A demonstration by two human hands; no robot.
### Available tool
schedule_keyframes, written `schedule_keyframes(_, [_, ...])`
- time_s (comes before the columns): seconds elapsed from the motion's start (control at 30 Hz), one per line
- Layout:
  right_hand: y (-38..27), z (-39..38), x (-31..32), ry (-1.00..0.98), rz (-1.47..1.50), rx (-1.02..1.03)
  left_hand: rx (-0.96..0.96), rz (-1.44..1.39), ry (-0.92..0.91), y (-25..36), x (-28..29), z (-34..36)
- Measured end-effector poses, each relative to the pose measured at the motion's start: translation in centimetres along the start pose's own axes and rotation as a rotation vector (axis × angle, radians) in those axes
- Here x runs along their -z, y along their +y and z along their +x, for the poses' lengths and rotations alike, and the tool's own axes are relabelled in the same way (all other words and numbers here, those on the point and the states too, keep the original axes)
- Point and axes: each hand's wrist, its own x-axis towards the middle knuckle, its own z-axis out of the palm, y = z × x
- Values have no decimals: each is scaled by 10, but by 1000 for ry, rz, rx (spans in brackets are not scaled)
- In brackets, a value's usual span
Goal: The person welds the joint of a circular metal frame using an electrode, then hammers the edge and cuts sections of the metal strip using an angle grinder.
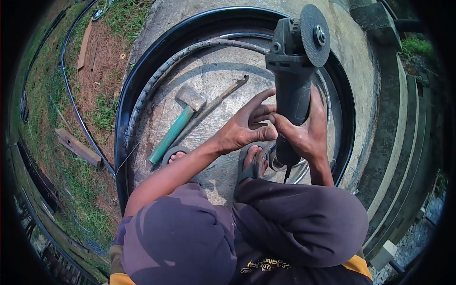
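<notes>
Held upright over the concrete [351, 52] and black hoop [122, 123], the grinder [292, 88] looks heavy and stiff, best held round its thick body [289, 107], where the right hand [309, 135] is wrapped (whether the left hand [249, 124] grips too, I can't tell), clear of its brittle-looking disc [311, 45].

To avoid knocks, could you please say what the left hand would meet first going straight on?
Probably the dark cylindrical-bodied angle grinder, close beside the left hand; whether they touch is unclear.
</notes>
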Motion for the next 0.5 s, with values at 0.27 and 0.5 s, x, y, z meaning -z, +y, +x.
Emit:
schedule_keyframes(0.27, [8,44,-94,-348,389,252,-69,-278,413,37,71,-36])
schedule_keyframes(0.5, [21,61,-138,-461,1174,-246,134,123,250,34,77,-22])
